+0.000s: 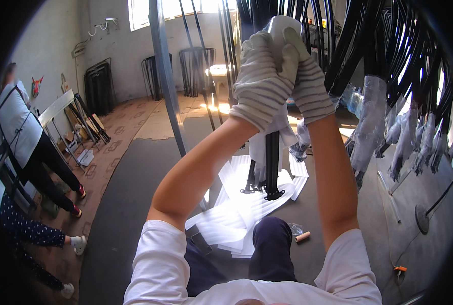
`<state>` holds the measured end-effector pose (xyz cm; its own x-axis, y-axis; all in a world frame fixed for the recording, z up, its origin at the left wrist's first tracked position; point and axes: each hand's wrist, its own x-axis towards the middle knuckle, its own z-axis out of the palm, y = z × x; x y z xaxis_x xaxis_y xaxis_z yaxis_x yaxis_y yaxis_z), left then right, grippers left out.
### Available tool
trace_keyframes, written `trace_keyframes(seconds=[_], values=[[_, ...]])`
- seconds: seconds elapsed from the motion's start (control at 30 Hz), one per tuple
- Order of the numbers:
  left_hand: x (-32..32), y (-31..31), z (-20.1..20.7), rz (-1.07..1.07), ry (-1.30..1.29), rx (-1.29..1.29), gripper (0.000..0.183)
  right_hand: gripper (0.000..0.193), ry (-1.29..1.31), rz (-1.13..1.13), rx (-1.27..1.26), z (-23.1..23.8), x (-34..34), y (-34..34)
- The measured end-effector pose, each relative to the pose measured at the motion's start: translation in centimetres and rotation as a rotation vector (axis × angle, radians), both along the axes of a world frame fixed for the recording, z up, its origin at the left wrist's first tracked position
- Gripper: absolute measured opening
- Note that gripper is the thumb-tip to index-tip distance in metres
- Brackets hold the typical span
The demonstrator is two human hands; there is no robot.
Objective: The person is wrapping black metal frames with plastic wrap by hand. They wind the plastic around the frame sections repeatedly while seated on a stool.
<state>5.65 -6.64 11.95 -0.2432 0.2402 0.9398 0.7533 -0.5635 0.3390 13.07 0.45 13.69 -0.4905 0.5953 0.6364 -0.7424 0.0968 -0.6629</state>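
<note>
Both arms are raised in front of me, wearing white gloves with grey stripes. My left hand (pixel 264 84) and my right hand (pixel 311 84) meet high up, closed around a white foam wrap (pixel 283 25) on a bundle of hanging black metal tubes (pixel 271 162). Loose white wrap drapes below the gloves. The tubes' lower ends, with small black brackets, stick out underneath. How the fingers grip at the back is hidden. Several white foam strips (pixel 236 203) lie spread beneath the tubes, before my knees.
Many more black tubes (pixel 394 61) hang at the right, their ends in clear plastic wrapping (pixel 367 127). A grey post (pixel 166 76) rises left of my arms. A small tan roll (pixel 302 237) lies by my knee. Two people, one in a white top (pixel 23 122), stand at the left.
</note>
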Motion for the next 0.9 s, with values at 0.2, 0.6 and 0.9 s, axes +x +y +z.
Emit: trace_keyframes(seconds=[0.2,0.6,0.9], values=[[2.6,-0.3,-4.5,0.429,0.081,-0.114,0.095,0.046,-0.204,-0.306,0.186,2.0,4.5,-0.8],[1.3,-1.3,-3.4,-0.028,-0.397,-0.526,0.070,0.073,-0.647,-0.811,0.352,3.6,6.9,2.5],[-2.1,0.2,-4.6,-0.318,-0.365,-0.398,0.046,0.029,-0.179,0.142,0.116,-5.8,-4.7,15.9]])
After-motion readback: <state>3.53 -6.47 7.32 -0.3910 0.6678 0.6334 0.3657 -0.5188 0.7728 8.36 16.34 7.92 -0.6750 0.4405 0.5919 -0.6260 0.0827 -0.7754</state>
